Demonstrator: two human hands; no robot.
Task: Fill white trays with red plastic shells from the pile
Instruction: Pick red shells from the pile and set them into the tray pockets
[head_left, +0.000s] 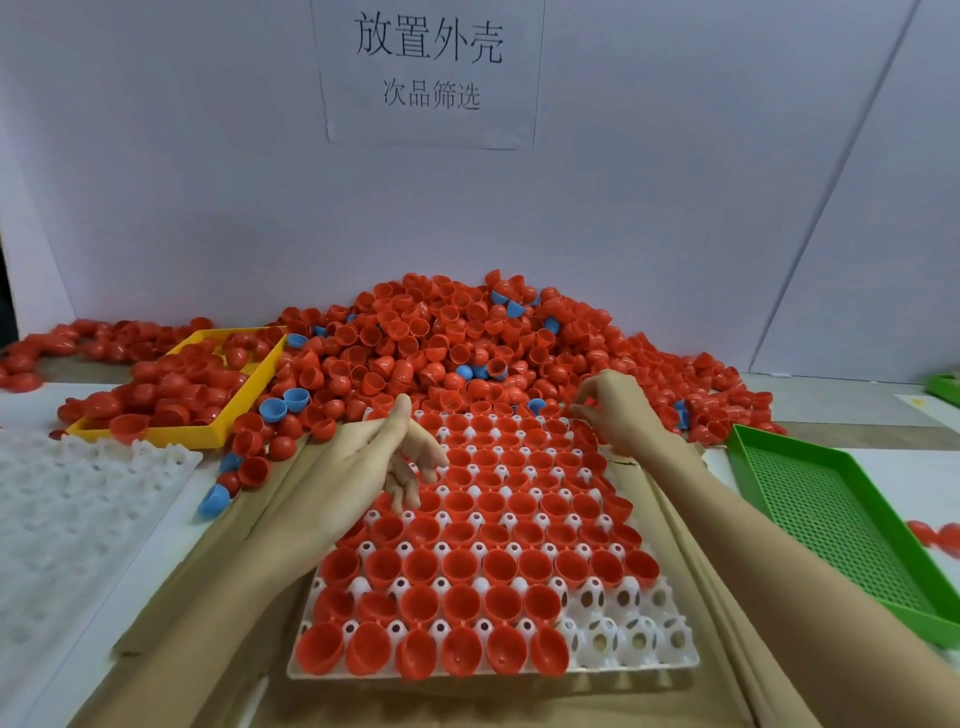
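Most white tray (631, 644) sockets hold red shells (498, 564); left hand (379, 462) relaxed, right hand (613, 410) grip unclear.

1 head-worn wide-angle view, facing forward and down, close over the white tray (631, 642), wall behind
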